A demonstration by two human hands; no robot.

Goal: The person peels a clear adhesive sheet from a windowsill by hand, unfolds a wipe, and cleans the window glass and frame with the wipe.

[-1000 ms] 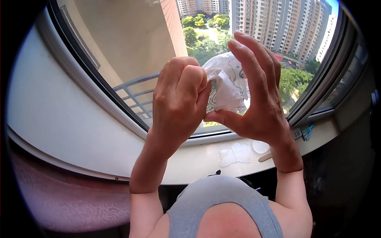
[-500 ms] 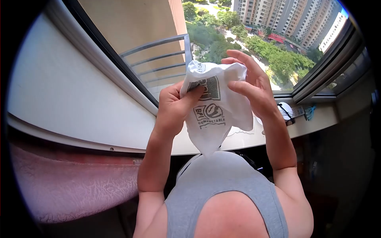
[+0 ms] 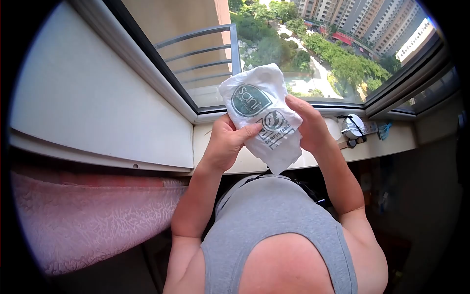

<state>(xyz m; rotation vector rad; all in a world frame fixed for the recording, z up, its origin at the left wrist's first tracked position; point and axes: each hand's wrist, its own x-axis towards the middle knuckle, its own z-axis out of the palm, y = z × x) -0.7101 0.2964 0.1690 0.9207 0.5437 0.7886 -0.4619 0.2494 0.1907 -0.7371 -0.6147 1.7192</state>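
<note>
Both hands hold a white plastic bag point(image 3: 285, 145), marked "Sani" in a green shield with "COMPOSTABLE" printed below. It is crumpled and folded, raised in front of my chest with a pointed lower corner hanging down. My left hand point(image 3: 226, 142) grips its left edge, thumb lying across the front by the print; the fingers go behind and are hidden. On the right side, my right hand point(image 3: 311, 125) pinches the edge with the thumb in front, its other fingers out of sight behind the bag.
Ahead is a window point(image 3: 274, 105) with a metal railing point(image 3: 200, 35) outside. On the white sill point(image 3: 396, 144) to the right lie a round white object point(image 3: 353, 126) with a dark strap and a light-blue tangled item point(image 3: 386, 131). A pink quilted cloth point(image 3: 98, 215) hangs at the left.
The bag has turned so the green shield print faces me, and it sits flatter. My right hand, earlier spread at the upper right, has come lower and closed on the bag's edge.
</note>
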